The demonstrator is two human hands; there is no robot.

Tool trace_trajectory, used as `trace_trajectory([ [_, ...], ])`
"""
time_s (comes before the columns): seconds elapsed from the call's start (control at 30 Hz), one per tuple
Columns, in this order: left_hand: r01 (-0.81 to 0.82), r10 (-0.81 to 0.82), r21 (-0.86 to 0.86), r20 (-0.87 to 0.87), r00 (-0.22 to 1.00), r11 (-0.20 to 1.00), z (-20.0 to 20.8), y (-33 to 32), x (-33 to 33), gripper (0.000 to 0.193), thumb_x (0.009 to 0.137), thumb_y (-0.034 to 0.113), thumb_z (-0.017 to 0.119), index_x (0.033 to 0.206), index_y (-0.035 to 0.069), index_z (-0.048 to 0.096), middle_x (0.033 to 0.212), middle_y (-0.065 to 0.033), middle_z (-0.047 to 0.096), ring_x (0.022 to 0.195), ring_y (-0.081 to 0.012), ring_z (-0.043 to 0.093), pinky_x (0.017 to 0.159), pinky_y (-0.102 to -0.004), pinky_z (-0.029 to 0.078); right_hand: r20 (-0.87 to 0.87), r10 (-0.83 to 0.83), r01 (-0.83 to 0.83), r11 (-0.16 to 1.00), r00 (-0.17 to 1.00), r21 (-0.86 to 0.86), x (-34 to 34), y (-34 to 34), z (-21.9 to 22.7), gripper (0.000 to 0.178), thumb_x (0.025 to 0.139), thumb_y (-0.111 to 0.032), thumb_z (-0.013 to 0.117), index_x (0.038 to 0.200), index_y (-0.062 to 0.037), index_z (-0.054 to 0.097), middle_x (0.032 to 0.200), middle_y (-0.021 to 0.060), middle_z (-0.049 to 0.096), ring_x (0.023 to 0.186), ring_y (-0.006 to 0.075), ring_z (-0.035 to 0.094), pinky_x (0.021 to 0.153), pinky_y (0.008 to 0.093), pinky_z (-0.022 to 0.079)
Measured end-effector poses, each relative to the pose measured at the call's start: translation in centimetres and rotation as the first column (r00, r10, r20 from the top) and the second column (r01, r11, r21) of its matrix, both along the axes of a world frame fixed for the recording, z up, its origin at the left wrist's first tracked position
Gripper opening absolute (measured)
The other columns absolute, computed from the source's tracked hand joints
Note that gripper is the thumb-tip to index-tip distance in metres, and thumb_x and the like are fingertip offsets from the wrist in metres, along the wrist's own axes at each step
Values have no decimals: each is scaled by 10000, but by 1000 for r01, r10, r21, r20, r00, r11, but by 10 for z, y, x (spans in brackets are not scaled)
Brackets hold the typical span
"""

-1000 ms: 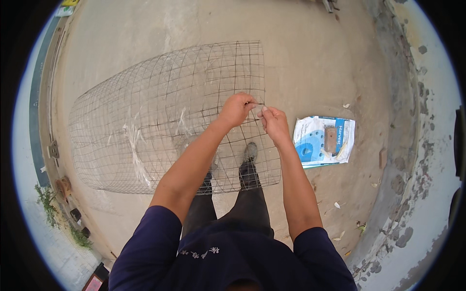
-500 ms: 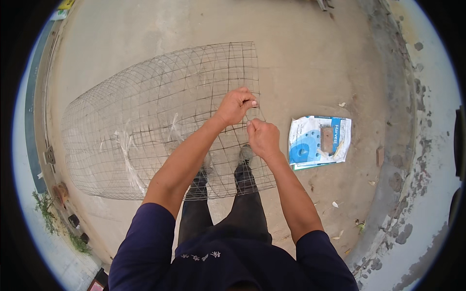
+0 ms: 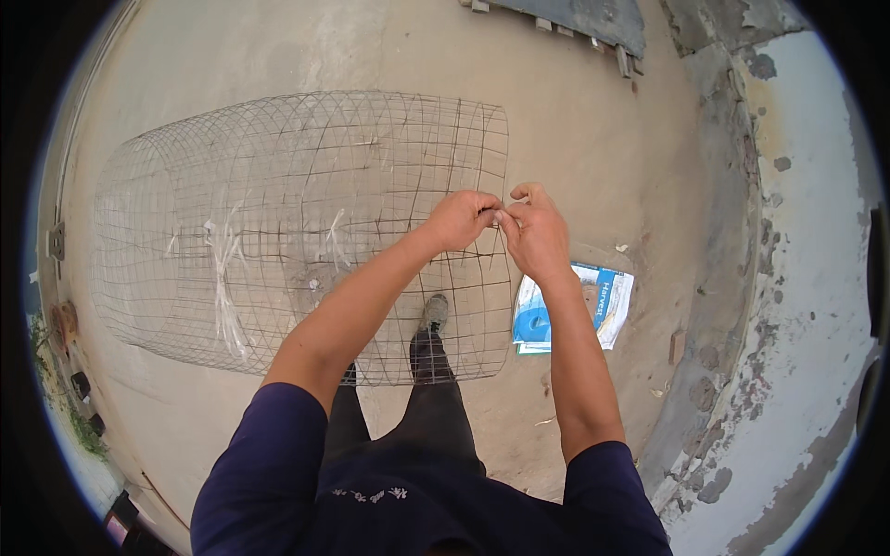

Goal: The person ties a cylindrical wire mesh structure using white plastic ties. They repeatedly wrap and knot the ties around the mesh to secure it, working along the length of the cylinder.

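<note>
A long rolled cage of wire mesh [image 3: 278, 167] lies across the ground before me, its open end to the right. At that end's edge my left hand [image 3: 464, 221] is closed, thumb and fingers pinching the wire. My right hand [image 3: 540, 230] meets it there, its thumb and a fingertip pressed together at the same edge wire while another finger is lifted. The exact bit of wire between the fingertips is too small to make out. Strips of whitish plastic [image 3: 224, 292] hang tied on the mesh, with a shorter one [image 3: 335, 239] nearer my left forearm.
My shoe [image 3: 434, 313] shows through the mesh. Right of it, partly behind my right forearm, lies a blue and white printed sack [image 3: 616, 295] with a brick [image 3: 591, 295] on it. Another brick [image 3: 678, 347] sits by the peeling wall [image 3: 788, 278]. A grey board [image 3: 593, 20] lies at the far side.
My hands have come together at the mesh's edge; the right one has risen from below to meet the left. The view has shifted, bringing the grey board further in.
</note>
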State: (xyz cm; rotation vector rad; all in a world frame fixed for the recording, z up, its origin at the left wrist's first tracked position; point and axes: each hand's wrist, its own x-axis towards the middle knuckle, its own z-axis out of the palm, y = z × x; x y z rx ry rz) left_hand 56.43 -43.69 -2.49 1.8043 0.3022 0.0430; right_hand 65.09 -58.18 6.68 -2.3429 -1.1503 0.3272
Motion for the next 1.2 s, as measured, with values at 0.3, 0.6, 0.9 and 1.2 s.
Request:
trace_trajectory([
  [0.3, 127, -181, 300, 156, 971, 945, -24, 14, 7, 174, 1000, 151, 601, 933, 25, 699, 928, -119, 714, 921, -315, 653, 838, -441, 533, -228, -203, 197, 979, 952, -49, 27, 12, -58, 326, 1001, -279, 679, 812, -14, 703, 834, 198, 712, 764, 407, 675, 694, 489, 527],
  [0.6, 38, -38, 261, -4, 999, 965, -36, 6, 11, 241, 937, 278, 646, 838, 87, 754, 804, -110, 741, 777, -337, 695, 706, -473, 534, -585, -95, 224, 963, 805, 151, 22, -24, -100, 234, 978, -211, 760, 1019, 17, 729, 740, 1, 624, 654, 63, 529, 586, 244, 439],
  [0.9, 93, -94, -138, -4, 996, 986, -53, 12, 25, 126, 711, 51, 734, 814, 48, 808, 791, -59, 787, 711, -159, 732, 626, -332, 563, -561, -216, 365, 916, 799, 166, -21, -45, -139, 251, 989, -170, 732, 820, -16, 628, 674, -28, 534, 615, 69, 443, 551, 272, 361],
  [1.2, 115, -156, 204, 195, 968, 972, -71, 3, 19, 99, 671, 14, 741, 739, 77, 777, 757, -95, 742, 734, -296, 708, 653, -399, 551, -438, -214, 370, 875, 873, 311, -9, -24, -149, 242, 1012, -214, 723, 981, 19, 667, 859, 48, 653, 767, 130, 556, 694, 311, 474],
])
